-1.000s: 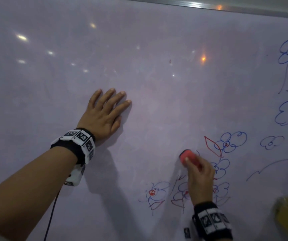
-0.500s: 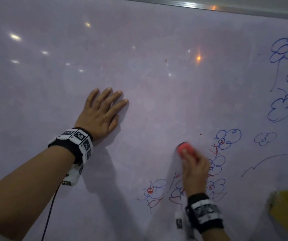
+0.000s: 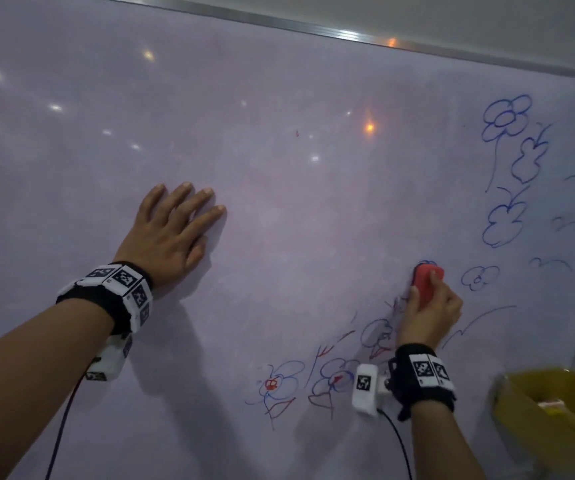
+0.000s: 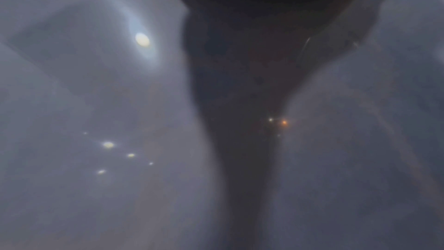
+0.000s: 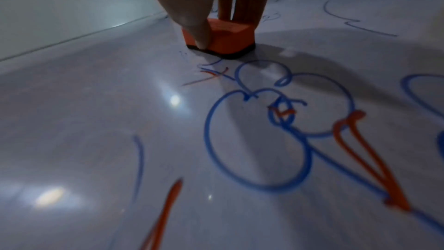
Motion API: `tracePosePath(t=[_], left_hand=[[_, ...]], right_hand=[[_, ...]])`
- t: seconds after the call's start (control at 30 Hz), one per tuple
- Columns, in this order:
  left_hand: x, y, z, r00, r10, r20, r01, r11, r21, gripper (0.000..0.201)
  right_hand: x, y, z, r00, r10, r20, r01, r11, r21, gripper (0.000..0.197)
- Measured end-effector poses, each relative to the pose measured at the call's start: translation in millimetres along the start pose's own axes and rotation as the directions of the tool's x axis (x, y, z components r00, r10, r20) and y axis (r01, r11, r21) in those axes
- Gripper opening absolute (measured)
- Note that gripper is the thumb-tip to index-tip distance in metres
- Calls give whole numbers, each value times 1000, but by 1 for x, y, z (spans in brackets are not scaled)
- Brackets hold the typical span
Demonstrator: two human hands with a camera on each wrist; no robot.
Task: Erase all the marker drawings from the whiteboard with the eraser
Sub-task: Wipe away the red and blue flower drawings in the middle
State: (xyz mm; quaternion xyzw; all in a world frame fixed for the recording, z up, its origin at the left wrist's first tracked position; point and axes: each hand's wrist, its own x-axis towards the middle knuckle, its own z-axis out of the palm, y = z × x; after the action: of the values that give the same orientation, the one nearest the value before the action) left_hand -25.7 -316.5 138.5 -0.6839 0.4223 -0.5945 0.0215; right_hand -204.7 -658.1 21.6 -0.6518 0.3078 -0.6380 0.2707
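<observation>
The whiteboard (image 3: 296,209) fills the head view. My right hand (image 3: 428,317) grips a red eraser (image 3: 426,280) and presses it flat on the board at the lower right. In the right wrist view the eraser (image 5: 228,39) shows a black felt base under thumb and fingers. Blue and red flower drawings (image 3: 334,379) lie below and left of the eraser; blue flowers (image 3: 506,119) climb the right side. A blue and red flower (image 5: 276,124) sits close to the camera. My left hand (image 3: 171,233) rests flat on the board, fingers straight.
A yellow box (image 3: 553,403) stands at the lower right, off the board's edge. The board's metal frame (image 3: 314,29) runs along the top. Small blue squiggles (image 3: 553,263) mark the far right. The left wrist view is dark and blurred, showing only board glare.
My right hand has swept the eraser to the right and up. The red leaf and the blue flower that lay beside the eraser are wiped away. The left hand has stayed put.
</observation>
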Motion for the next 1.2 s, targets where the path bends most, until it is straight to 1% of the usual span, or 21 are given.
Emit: tracePosePath(t=[0.07,0.17,0.23,0.27,0.33,0.4,0.43,0.5,0.57,0.63,0.7,0.73,0.8,0.83,0.87,0.93,1.0,1.03,1.07,1.1,1.2], left_hand=[[-1,1,0,1000,-10,13,10,1000,-2,47],[1,2,-3,999,-21,38,22,1000,-9,47],[1,5,-5,999,-35,38,36,999,-9,46],[3,7,-5,998,-53,23,54,999,-7,46],[9,13,-6,992,-122,-14,121,992,-19,45],[20,23,-4,989,-144,-42,142,989,-49,44],[27,29,-1,993,-110,-51,108,993,-58,44],[37,42,8,999,-9,-45,7,999,-46,44],[40,50,13,1000,25,-16,-25,1000,-18,45],[39,52,15,1000,20,-5,-20,1000,1,46],[39,52,15,1000,14,-6,-14,1000,8,46],[39,52,15,1000,11,-7,-11,1000,7,46],[40,52,16,1000,16,-14,-16,1000,8,46],[39,52,17,1000,17,-19,-17,1000,13,46],[39,52,18,1000,16,-22,-16,1000,16,45],[39,52,18,999,16,-31,-15,1000,22,45],[39,52,17,999,17,-34,-16,1000,26,45],[38,53,17,999,15,-34,-15,1000,24,45],[38,54,17,999,13,-35,-12,1000,23,45],[38,54,17,999,11,-38,-10,1000,24,45],[38,53,19,999,9,-48,-7,1000,29,45]], right_hand=[[-9,-12,3,1000,-4,-8,4,1000,-2,35],[-44,-31,9,933,-331,143,332,943,22,35],[-32,-24,5,898,-408,163,414,910,-6,31],[-15,-14,2,929,-352,113,359,933,-40,30],[22,1,-6,998,-67,11,67,997,-30,36],[37,3,-9,990,140,-33,-140,990,3,38],[32,-3,-6,994,108,-34,-108,994,-1,37],[4,-16,4,988,-154,7,154,988,5,35],[-16,-17,7,906,-405,121,405,914,23,32],[-4,-5,4,878,-449,165,452,892,16,32],[21,15,-3,942,-326,84,331,942,-50,35],[34,23,-6,983,-183,35,184,982,-48,38],[44,29,-8,997,76,-26,-77,996,-42,40],[41,23,-7,993,113,-34,-114,992,-45,39],[30,16,-3,998,57,-33,-58,998,-35,38],[-3,-2,4,970,-239,40,239,971,-2,35],[-31,-9,6,851,-489,194,492,870,34,41],[-34,-6,2,809,-535,244,546,838,27,45],[-28,3,-1,821,-504,266,521,853,9,45],[-19,13,-5,878,-408,249,427,904,-24,41],[-1,43,-9,990,-121,70,127,988,-91,35]])
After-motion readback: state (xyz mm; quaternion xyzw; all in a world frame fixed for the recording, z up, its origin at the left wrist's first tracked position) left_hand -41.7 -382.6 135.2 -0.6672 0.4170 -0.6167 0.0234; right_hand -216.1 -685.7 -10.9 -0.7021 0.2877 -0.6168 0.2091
